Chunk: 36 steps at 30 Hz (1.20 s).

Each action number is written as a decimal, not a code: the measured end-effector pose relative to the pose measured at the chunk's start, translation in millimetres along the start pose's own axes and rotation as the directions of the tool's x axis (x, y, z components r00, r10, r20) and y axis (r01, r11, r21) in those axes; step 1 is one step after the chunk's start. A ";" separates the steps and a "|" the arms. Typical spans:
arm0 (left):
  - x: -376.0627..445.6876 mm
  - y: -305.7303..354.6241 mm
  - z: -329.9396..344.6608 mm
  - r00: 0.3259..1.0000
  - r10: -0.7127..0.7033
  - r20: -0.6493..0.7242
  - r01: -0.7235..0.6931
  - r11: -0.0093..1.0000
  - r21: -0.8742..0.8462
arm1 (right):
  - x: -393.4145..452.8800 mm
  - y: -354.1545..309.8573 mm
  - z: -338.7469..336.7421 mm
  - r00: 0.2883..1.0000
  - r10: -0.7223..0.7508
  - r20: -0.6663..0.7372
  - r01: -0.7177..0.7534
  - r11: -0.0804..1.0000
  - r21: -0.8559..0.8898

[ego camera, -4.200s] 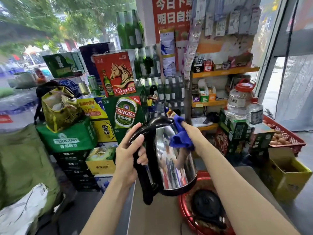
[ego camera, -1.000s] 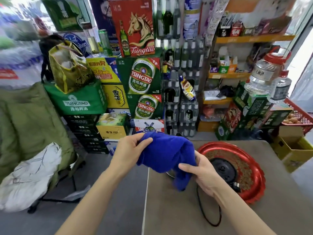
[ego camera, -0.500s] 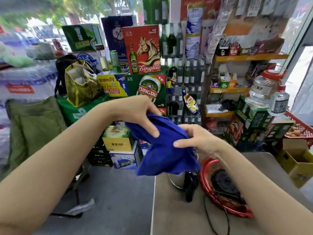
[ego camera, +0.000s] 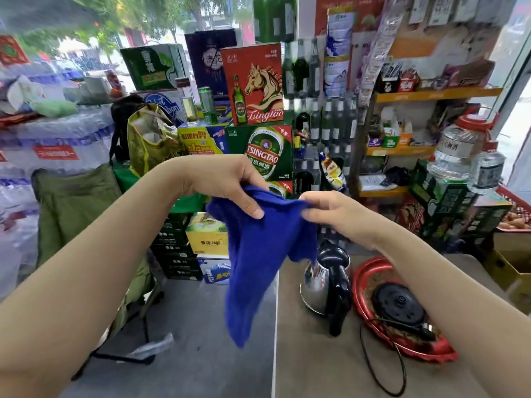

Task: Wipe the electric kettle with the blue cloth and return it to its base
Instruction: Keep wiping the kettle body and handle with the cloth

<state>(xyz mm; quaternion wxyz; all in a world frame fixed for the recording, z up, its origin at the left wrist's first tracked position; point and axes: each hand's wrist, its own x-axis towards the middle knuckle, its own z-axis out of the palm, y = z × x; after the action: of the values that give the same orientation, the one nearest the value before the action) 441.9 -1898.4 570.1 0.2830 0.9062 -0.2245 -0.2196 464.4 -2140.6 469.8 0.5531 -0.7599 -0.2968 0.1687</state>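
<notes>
Both hands are up in the air above the kettle (ego camera: 326,284), each pinching the top edge of the blue cloth (ego camera: 260,255): left hand (ego camera: 230,185) grips it with fingers curled over the fabric, right hand (ego camera: 330,209) clamps the other corner, so the cloth hangs down stretched between them, its lower end dangling off the kettle's left. The kettle stands upright on the table (ego camera: 321,366), handle facing the camera. Just right of the kettle sits its black base (ego camera: 398,307) inside a red tray (ego camera: 362,282), kettle not on it, cord (ego camera: 382,360) looping over the table in front.
</notes>
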 end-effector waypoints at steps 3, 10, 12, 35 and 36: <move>-4.9 -2.2 -7.9 0.999 -0.035 -0.032 0.036 0.998 0.047 | -1.3 -3.6 -0.1 0.998 0.037 -0.056 -0.023 0.972 0.234; -25.1 -70.0 10.4 0.984 -0.177 -0.027 0.173 0.979 -0.104 | -14.4 5.8 -33.7 0.958 0.209 0.197 -0.148 0.947 -0.284; -28.2 -82.7 17.5 0.992 -0.126 -0.018 0.114 0.947 -0.301 | -16.2 8.6 -46.4 0.940 0.232 0.251 -0.181 0.961 -0.209; 24.6 -115.7 100.2 0.786 -0.458 -0.416 0.222 0.836 -0.501 | -16.7 100.3 -20.5 0.893 0.342 -0.294 -0.404 0.896 -0.185; 22.0 -115.9 99.1 0.803 -0.416 -0.427 0.253 0.886 -0.388 | -17.8 97.4 -14.8 0.923 0.238 -0.301 -0.354 0.832 -0.427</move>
<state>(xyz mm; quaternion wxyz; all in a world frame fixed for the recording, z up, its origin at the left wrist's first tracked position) 440.3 -1865.5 419.6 0.4270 0.9004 0.0594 -0.0577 485.1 -2183.6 381.8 0.3487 -0.9231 -0.1391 0.0840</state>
